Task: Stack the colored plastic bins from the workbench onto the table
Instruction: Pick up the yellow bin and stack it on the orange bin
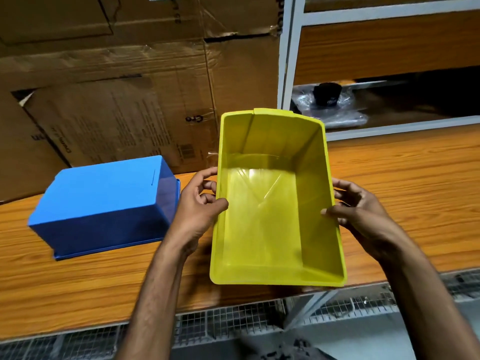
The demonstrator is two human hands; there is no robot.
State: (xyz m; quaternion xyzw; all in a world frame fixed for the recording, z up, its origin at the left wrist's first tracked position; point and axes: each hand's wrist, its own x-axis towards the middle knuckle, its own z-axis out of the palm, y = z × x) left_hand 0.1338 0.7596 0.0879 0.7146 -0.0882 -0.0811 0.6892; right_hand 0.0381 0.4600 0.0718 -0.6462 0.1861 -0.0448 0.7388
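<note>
I hold an empty yellow plastic bin [272, 203] with its open side facing me, above the wooden workbench [402, 172]. My left hand [197, 206] grips its left wall, thumb inside the rim. My right hand [361, 211] grips its right wall the same way. To the left, a blue plastic bin [104, 203] lies upside down on the bench, close beside my left hand but apart from it.
Large cardboard boxes [117, 87] stand behind the bench at the left. A metal shelf frame [288, 61] rises at the right, with a plastic-wrapped dark item [330, 100] on its shelf. Wire mesh [233, 320] runs below the bench's front edge.
</note>
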